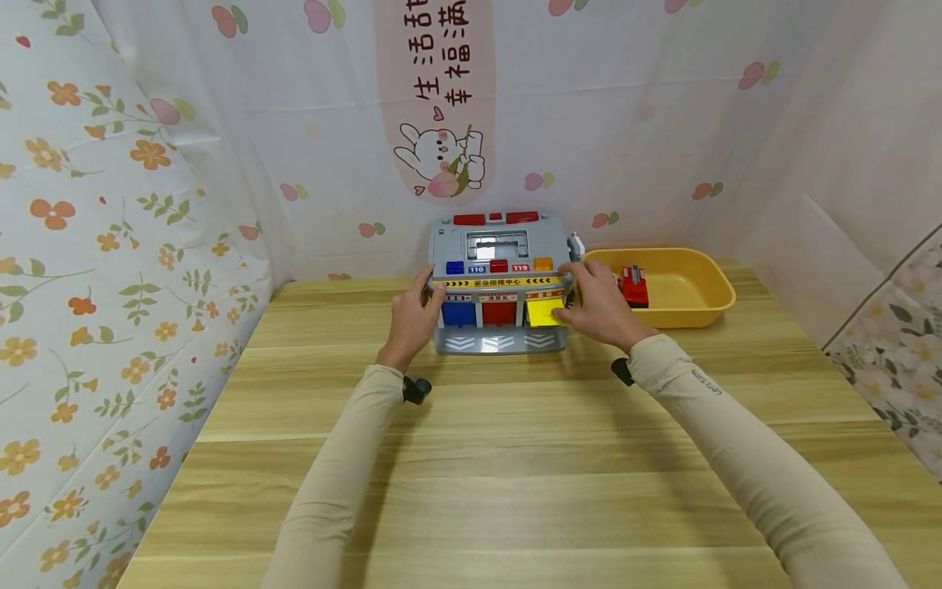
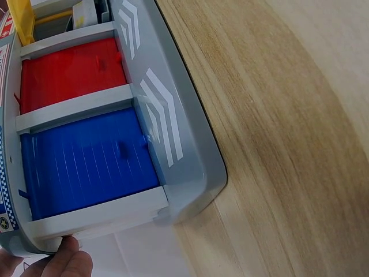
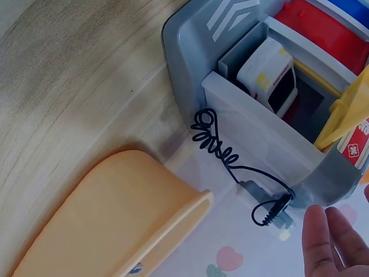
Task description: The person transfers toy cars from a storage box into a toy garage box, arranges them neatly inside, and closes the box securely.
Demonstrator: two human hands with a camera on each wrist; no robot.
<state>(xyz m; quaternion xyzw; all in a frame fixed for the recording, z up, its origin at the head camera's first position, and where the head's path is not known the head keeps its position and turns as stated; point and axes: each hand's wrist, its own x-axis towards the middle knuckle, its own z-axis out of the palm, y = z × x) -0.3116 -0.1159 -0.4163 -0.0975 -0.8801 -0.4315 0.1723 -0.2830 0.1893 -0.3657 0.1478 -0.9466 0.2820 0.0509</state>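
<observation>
A grey toy garage (image 1: 540, 233) stands against the back curtain, with a blue door (image 2: 92, 164) and a red door (image 2: 75, 75) down. Its yellow door (image 1: 545, 312) is swung up, and a white toy vehicle (image 3: 266, 75) sits in that bay. My left hand (image 1: 414, 319) holds the garage's left side, fingers bent against the side wall. At the right roof corner is my right hand (image 1: 599, 303), thumb near the yellow door's edge. Its fingers look fairly straight in the right wrist view; whether they touch the garage cannot be told.
To the garage's right, a yellow basin (image 1: 692, 315) holds a red toy vehicle (image 1: 634, 288). A black coiled cord (image 3: 216, 141) hangs along the garage's right wall, joined to a small grey piece. Beneath everything is a wooden table (image 1: 471, 458), with floral curtains (image 1: 96, 245) around.
</observation>
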